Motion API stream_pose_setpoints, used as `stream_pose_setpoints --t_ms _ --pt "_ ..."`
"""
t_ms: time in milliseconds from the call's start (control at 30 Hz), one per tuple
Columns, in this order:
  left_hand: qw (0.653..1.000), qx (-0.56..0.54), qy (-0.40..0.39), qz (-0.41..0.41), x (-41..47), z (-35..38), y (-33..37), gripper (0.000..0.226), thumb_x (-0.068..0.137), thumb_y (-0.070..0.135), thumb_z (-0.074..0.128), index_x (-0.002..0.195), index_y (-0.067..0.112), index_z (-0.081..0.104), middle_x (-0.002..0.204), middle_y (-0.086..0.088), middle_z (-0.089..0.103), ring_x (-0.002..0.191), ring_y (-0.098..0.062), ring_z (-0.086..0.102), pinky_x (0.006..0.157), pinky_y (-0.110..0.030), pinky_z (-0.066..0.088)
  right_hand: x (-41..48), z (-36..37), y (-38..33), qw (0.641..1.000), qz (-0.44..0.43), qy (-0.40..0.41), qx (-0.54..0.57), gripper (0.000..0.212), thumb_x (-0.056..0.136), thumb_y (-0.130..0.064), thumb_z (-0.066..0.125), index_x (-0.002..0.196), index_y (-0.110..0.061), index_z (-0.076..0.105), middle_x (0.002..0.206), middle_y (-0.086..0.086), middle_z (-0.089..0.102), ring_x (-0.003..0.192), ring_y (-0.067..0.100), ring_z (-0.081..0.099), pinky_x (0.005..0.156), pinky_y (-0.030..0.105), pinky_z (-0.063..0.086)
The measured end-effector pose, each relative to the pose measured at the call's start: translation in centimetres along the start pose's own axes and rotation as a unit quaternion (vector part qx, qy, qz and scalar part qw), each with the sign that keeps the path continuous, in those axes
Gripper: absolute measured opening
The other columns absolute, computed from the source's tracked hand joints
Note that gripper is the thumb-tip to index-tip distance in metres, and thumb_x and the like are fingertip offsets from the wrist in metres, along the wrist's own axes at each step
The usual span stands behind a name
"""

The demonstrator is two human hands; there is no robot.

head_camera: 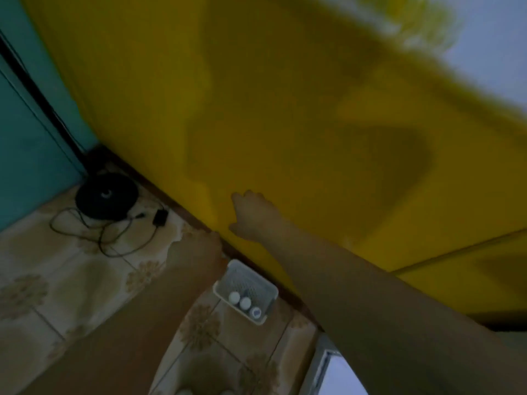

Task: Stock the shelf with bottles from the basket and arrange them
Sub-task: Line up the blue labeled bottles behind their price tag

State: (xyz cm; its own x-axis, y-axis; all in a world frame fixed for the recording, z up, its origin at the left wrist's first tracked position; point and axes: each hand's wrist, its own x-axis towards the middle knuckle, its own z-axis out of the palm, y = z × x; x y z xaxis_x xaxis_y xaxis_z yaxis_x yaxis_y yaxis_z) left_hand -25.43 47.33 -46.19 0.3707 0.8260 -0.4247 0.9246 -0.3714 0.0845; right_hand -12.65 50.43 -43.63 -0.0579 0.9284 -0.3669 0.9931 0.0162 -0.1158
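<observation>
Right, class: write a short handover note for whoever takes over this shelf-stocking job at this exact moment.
Left hand: out over the tiled floor, too blurred to read its grip; no bottle seen in it.
Right hand: fingers spread, empty, in front of the yellow surface.
Basket: on the floor beside that surface, with three bottles upright at its near end.
Done: cannot tell; no shelf clearly in view.
Left: shelve and arrange those three bottles.
</observation>
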Motion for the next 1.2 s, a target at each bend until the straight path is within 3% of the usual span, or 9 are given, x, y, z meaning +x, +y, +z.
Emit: stream_pose_setpoints --t_ms 100,167,300,500,633,800,967,1067,1200 --pt "0.999 -0.016 0.041 0.005 -4.5 -6.1 1.0 0.025 0.096 0.034 0.046 0.115 0.017 0.046 0.114 -0.007 0.053 0.095 -0.023 0.057 0.075 -0.033 0.048 -4.6 -6.5 -1.6 1.0 0.003 0.001 -0.029 0.032 0.095 -0.025 0.055 0.121 -0.008 0.048 0.118 0.014 0.053 0.105 0.031 0.054 0.072 0.037 0.042" --pt "0.999 -0.001 0.047 0.009 -8.5 -10.2 1.5 0.014 0.097 0.031 0.044 0.097 0.017 0.043 0.093 -0.005 0.051 0.085 -0.023 0.055 0.064 -0.031 0.04 -8.0 -10.5 -2.7 0.999 0.013 -0.002 -0.046 0.028 0.096 -0.026 0.052 0.117 -0.008 0.051 0.117 0.013 0.055 0.103 0.03 0.056 0.068 0.035 0.041" --pt "0.998 0.003 0.066 0.022 -17.0 -16.0 2.0 0.027 0.095 0.029 0.046 0.072 0.019 0.036 0.07 0.001 0.038 0.073 -0.021 0.048 0.054 -0.03 0.036 -16.4 -17.2 -5.0 0.997 0.038 0.031 -0.056 0.034 0.095 -0.029 0.052 0.124 -0.01 0.051 0.127 0.011 0.054 0.114 0.03 0.054 0.078 0.036 0.045" --pt "0.995 0.029 0.083 0.057 -28.9 -21.7 3.7 0.022 0.096 0.034 0.047 0.1 0.014 0.055 0.098 -0.004 0.058 0.1 -0.024 0.06 0.071 -0.033 0.045 -30.1 -23.5 -8.0 0.991 0.086 0.073 -0.074 0.035 0.092 -0.033 0.055 0.119 -0.01 0.058 0.12 0.011 0.058 0.111 0.031 0.056 0.078 0.035 0.047" --pt "0.985 0.058 0.116 0.11 -35.7 -24.3 6.7 0.034 0.093 0.036 0.049 0.119 0.013 0.054 0.122 -0.005 0.057 0.111 -0.024 0.056 0.083 -0.032 0.046 -39.8 -26.1 -8.6 0.985 0.123 0.091 -0.083 0.021 0.092 -0.031 0.056 0.092 -0.01 0.058 0.084 0.006 0.054 0.089 0.03 0.056 0.067 0.033 0.043" --pt "0.965 0.06 0.166 0.194 -43.4 -27.4 13.5 0.036 0.092 0.042 0.052 0.113 0.013 0.053 0.118 -0.007 0.057 0.106 -0.024 0.056 0.078 -0.033 0.045 -51.8 -28.6 -6.9 0.971 0.181 0.139 -0.069 0.019 0.091 -0.027 0.056 0.082 -0.01 0.057 0.085 0.007 0.055 0.085 0.027 0.057 0.06 0.028 0.043" --pt "0.933 0.019 0.221 0.283 -51.6 -29.8 22.6 0.046 0.091 0.045 0.053 0.125 0.014 0.05 0.117 -0.007 0.056 0.1 -0.021 0.055 0.074 -0.028 0.042 -65.0 -30.7 -2.9 0.945 0.263 0.185 -0.058 0.042 0.092 -0.033 0.057 0.061 -0.011 0.04 0.073 0.003 0.047 0.085 0.028 0.053 0.076 0.034 0.045" --pt "0.912 0.004 0.227 0.342 -56.3 -30.0 29.2 0.047 0.09 0.046 0.054 0.125 0.013 0.051 0.124 -0.007 0.056 0.098 -0.02 0.053 0.077 -0.028 0.042 -73.0 -30.0 0.2 0.927 0.307 0.205 -0.064 0.037 0.092 -0.032 0.056 0.066 -0.011 0.041 0.088 0.007 0.051 0.086 0.026 0.05 0.076 0.031 0.043" --pt "0.887 -0.023 0.198 0.416 -62.5 -27.7 39.7 0.05 0.091 0.044 0.055 0.128 0.011 0.05 0.119 -0.009 0.058 0.098 -0.023 0.057 0.07 -0.025 0.04 -83.2 -27.4 6.2 0.898 0.372 0.228 -0.055 0.024 0.089 -0.026 0.055 0.073 -0.009 0.048 0.086 0.005 0.054 0.082 0.025 0.05 0.07 0.029 0.042"
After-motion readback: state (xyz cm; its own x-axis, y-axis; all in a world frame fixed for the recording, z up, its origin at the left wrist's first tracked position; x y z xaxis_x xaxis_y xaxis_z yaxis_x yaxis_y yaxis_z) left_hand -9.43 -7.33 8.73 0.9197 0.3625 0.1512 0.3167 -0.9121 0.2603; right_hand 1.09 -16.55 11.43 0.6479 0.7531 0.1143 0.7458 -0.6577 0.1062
